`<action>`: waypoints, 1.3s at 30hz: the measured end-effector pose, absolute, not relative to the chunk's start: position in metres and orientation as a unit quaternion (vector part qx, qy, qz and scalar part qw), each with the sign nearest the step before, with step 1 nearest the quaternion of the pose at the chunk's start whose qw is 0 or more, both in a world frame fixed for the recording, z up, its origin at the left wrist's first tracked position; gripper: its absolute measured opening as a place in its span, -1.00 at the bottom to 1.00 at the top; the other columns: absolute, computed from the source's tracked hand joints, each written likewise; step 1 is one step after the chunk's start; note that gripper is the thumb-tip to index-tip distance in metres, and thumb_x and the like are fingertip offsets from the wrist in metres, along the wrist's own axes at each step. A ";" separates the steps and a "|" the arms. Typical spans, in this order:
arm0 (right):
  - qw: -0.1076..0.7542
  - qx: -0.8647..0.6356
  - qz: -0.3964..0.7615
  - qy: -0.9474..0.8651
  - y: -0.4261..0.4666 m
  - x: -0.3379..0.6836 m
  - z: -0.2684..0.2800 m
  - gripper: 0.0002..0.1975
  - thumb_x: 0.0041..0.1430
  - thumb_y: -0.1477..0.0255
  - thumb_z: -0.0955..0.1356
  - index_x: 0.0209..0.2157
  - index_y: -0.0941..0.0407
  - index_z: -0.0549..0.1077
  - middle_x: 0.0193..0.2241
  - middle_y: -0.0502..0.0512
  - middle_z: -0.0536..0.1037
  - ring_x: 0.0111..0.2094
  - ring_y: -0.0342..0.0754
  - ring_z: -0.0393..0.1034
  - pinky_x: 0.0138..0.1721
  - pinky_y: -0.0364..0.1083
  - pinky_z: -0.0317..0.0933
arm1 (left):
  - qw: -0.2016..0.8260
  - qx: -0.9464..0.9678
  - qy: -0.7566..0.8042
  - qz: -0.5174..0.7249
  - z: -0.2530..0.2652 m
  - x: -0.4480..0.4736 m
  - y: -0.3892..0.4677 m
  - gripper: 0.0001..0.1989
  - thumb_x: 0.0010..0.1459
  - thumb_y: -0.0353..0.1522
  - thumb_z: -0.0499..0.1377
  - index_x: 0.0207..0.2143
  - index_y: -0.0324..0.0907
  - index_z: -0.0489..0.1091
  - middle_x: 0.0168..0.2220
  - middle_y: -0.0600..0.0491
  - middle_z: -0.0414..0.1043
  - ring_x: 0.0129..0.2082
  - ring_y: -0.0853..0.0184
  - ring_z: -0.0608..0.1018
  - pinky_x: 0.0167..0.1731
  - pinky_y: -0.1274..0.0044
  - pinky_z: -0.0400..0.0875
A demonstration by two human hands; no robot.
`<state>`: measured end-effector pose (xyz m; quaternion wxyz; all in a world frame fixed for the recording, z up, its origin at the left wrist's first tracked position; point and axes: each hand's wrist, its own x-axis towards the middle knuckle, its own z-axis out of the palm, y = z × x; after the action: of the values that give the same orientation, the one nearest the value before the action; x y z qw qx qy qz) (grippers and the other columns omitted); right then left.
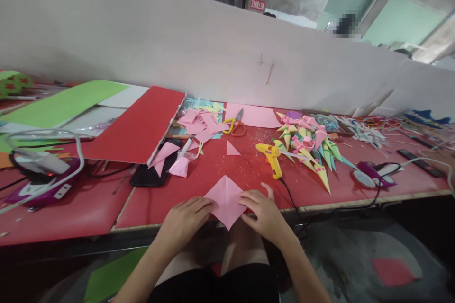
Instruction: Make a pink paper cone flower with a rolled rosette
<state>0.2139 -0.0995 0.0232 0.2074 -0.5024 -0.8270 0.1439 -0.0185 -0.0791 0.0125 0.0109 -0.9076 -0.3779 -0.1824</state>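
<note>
A pink paper square (226, 201) with a crease down its middle lies turned like a diamond at the table's front edge, its near corner sticking out past the edge. My left hand (190, 218) pinches its left corner. At the right corner, my right hand (261, 210) grips the paper between thumb and fingers, one finger raised. Just beyond the square lies a small pink paper triangle (232, 148). A yellow glue gun (272, 158) rests to the right of it, and scissors (235, 125) with orange and yellow handles lie farther back.
Pink paper scraps (202, 123) are heaped at the back, near a black phone (149, 176). Finished paper cones (309, 147) pile up at right. A red board (138, 125) and purple power strips (64, 184) take up the left. Another person's hand (439, 158) shows far right.
</note>
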 end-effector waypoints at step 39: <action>0.147 -0.679 0.015 -0.720 -0.067 0.183 0.010 -0.80 0.17 0.43 0.25 -0.53 0.13 0.34 -0.53 0.02 0.44 -0.43 -0.07 0.31 -0.39 -0.12 -0.02 | -0.083 -0.773 -0.627 -0.061 0.024 0.009 -0.061 -0.74 0.22 -0.25 -0.08 -0.43 -0.16 0.30 -0.43 0.09 0.37 -0.43 0.36 0.45 -0.50 0.57 0.18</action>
<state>0.1830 -0.0667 0.0102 0.1469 -0.6786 -0.7195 0.0153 0.0088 -0.0606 0.0243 -0.0826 -0.7726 -0.6265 -0.0612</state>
